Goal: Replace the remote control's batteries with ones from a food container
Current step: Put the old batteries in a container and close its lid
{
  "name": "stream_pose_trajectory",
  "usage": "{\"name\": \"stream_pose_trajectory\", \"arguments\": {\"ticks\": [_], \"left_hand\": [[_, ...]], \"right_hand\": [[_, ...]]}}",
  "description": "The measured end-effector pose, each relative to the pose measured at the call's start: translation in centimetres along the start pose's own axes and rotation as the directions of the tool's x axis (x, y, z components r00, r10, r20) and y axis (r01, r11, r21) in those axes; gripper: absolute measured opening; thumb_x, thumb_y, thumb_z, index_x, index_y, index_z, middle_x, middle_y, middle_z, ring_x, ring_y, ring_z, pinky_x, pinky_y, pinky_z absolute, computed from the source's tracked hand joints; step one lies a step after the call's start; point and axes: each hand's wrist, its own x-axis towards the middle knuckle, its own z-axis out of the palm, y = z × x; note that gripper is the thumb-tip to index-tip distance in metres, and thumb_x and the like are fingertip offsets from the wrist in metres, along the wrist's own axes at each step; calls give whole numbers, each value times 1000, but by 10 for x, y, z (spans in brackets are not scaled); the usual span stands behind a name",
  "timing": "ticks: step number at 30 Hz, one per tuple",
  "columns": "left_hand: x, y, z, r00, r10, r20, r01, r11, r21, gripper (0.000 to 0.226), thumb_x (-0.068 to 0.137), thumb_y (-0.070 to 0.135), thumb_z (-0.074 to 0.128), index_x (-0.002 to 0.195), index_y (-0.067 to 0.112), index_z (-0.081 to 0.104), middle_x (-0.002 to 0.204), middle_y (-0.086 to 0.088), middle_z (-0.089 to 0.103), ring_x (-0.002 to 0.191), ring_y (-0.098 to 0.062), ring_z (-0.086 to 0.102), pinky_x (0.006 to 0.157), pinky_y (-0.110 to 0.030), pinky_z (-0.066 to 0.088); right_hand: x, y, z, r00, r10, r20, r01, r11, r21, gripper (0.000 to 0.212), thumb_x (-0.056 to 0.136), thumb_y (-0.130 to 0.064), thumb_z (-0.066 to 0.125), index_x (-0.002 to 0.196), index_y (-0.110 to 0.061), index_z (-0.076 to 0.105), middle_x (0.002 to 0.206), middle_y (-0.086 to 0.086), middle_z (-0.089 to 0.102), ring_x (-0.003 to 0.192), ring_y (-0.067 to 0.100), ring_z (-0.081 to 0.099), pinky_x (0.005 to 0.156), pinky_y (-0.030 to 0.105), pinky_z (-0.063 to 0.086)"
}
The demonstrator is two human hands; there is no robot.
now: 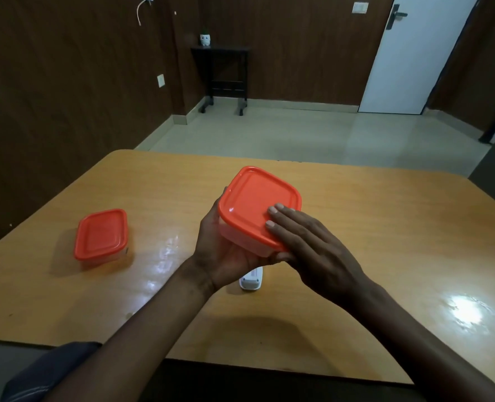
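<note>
One box [242,240] is held above the worktop [371,227]: left hand [220,253] cups its base for support; right hand [313,248], fingers straight, presses the lid [255,195], likely sealing it.

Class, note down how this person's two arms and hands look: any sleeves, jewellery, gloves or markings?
The left hand and right hand are bare, with no visible rings, bands, gloves or wristwatch. Both arms are uncovered, without sleeves, as far as the frame shows. The right hand's fingernails are short and unpainted.
</note>
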Motion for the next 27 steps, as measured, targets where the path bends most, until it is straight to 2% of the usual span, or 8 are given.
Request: {"name": "stream_pose_trajectory", "arguments": {"ticks": [5, 9, 12, 15, 18, 22, 25, 27], "left_hand": [[3, -6, -3, 1000, -2, 0, 2, 1000, 7, 84, 95, 66, 37, 150, 1, 33, 136, -23, 52, 109, -39, 61, 89, -51, 48], [2, -7, -4, 999, 15, -50, -12, 999, 43, 78, 97, 62, 33, 137, -1, 54, 126, -25, 62, 102, -38, 63, 81, -46, 49], [0, -9, -5, 997, 42, -69, -33, 991, 129, 68, 96, 58, 40, 139, 7, 50, 132, -29, 56, 111, -44, 57, 85, -51, 47], [0, -10, -3, 992, 54, -111, -39, 990, 132, 60, 86, 57, 57, 130, 17, 44, 130, -31, 58, 112, -49, 59, 95, -57, 36], [5, -9, -2, 984, 91, -156, -70, 989, 132, 61, 89, 58, 54, 132, 16, 43, 131, -32, 54, 107, -49, 60, 89, -54, 41], [9, -3, -9, 976, 101, -193, -77, 989, 124, 71, 93, 63, 46, 150, 22, 34, 144, -31, 37, 114, -49, 53, 74, -52, 56], [9, -3, -10, 960, 98, -263, -84, 994, 65, 66, 89, 61, 55, 142, 24, 42, 151, -31, 35, 116, -54, 53, 70, -55, 57], [10, -5, -9, 942, 122, -312, -104, 992, 73, 67, 88, 61, 57, 140, 21, 46, 148, -33, 41, 115, -56, 57, 70, -56, 57]], "right_hand": [[-1, -5, 2, 996, 38, -84, -37, 999, 11, 46, 104, -27, 45, 133, 7, 57, 144, 21, 53, 140, 31, 48, 110, 49, 44], [2, -9, 3, 979, 108, -173, -102, 994, 42, 40, 106, -23, 42, 124, 7, 63, 133, 22, 63, 128, 30, 59, 106, 43, 50], [16, -9, -13, 911, 250, -328, -239, 968, 73, 37, 108, -22, 36, 114, 3, 62, 108, 21, 73, 96, 15, 68, 98, 8, 44], [26, 0, -32, 842, 321, -433, -333, 942, 51, 42, 108, -22, 33, 105, 8, 62, 79, 19, 70, 68, 1, 40, 78, -9, 30], [16, 13, -26, 923, 222, -316, -227, 974, 20, 26, 107, -18, 42, 120, 1, 53, 92, 19, 71, 77, -1, 48, 77, 2, 45], [4, 16, -13, 975, 118, -188, -143, 981, -128, 23, 99, -11, 60, 118, 1, 66, 102, 18, 72, 89, 27, 69, 63, 37, 60], [10, 16, -14, 902, 290, -321, -319, 947, -40, 21, 97, -6, 62, 113, 5, 70, 97, 16, 72, 81, 23, 70, 65, 34, 58], [15, 19, -15, 733, 560, -385, -544, 823, 162, 21, 99, -9, 60, 116, 1, 69, 96, 11, 74, 76, 15, 74, 65, 29, 60]]}}
